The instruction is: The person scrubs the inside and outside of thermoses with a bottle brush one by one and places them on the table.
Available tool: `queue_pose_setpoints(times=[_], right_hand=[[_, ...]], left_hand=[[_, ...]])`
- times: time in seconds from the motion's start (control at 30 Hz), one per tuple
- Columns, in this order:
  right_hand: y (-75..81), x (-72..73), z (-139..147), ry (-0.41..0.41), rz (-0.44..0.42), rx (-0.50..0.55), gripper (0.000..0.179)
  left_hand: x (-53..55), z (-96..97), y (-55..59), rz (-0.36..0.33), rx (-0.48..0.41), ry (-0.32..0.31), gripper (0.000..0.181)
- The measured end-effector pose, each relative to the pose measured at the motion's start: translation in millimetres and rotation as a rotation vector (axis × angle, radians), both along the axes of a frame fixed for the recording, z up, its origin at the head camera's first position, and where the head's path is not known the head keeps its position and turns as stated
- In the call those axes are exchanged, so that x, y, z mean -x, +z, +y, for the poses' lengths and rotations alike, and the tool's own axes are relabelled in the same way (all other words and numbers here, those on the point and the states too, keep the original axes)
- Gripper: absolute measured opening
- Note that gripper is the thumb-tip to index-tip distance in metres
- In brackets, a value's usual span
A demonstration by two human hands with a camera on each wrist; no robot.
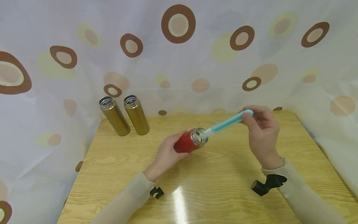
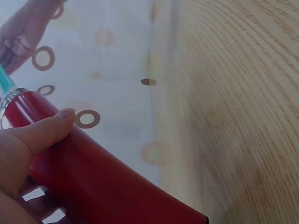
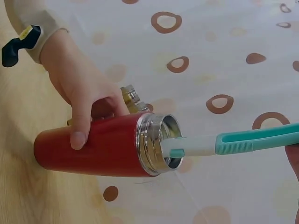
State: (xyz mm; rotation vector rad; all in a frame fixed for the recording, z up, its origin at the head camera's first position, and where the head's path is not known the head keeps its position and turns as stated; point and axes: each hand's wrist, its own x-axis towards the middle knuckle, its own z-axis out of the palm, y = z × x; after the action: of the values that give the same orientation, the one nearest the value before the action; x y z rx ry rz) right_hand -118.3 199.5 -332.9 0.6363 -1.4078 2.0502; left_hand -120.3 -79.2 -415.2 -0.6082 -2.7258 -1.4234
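My left hand (image 1: pixel 169 149) grips a red thermos bottle (image 1: pixel 185 142) around its body, tilted with its lidless steel mouth facing right. In the right wrist view the bottle (image 3: pixel 93 148) lies almost level, the left thumb across its side. With my right hand (image 1: pixel 263 130) I pinch the end of a teal and white handle (image 1: pixel 227 123), which looks like a bottle brush. Its white part (image 3: pixel 198 146) enters the bottle's mouth; whatever sits at its far end is hidden inside. The left wrist view shows the teal handle (image 2: pixel 5 83) at the bottle's rim.
Two gold thermos bottles (image 1: pixel 114 119) (image 1: pixel 137 118) stand upright without lids at the table's back left. A wood-grain table (image 1: pixel 223 193) lies under the hands. Behind and beside it hangs a white curtain (image 1: pixel 195 62) printed with brown-ringed spots.
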Motion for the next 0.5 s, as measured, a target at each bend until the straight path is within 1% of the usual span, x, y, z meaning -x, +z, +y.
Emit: queue_pose_setpoints(times=[0.13,0.23,0.37,0.5], right_hand=[[-0.6,1.3,-0.8,0.006,-0.004,0.021,0.014],[-7.8,0.2,-4.9,0.014,-0.03,-0.001,0.014],[-19.9,-3.5,-10.6,0.031,-0.067,-0.09,0.015],[-26.8,-6.3,-13.1,0.029,-0.074,-0.185,0.015]], left_hand=[[0.4,-0.9,0.6,0.012,0.005,0.0,0.077],[0.3,-0.3,0.5,0.019,0.007,-0.003,0.077],[-0.5,2.1,0.4,0.037,0.003,-0.015,0.077],[-1.1,4.1,0.1,0.051,0.003,-0.021,0.077]])
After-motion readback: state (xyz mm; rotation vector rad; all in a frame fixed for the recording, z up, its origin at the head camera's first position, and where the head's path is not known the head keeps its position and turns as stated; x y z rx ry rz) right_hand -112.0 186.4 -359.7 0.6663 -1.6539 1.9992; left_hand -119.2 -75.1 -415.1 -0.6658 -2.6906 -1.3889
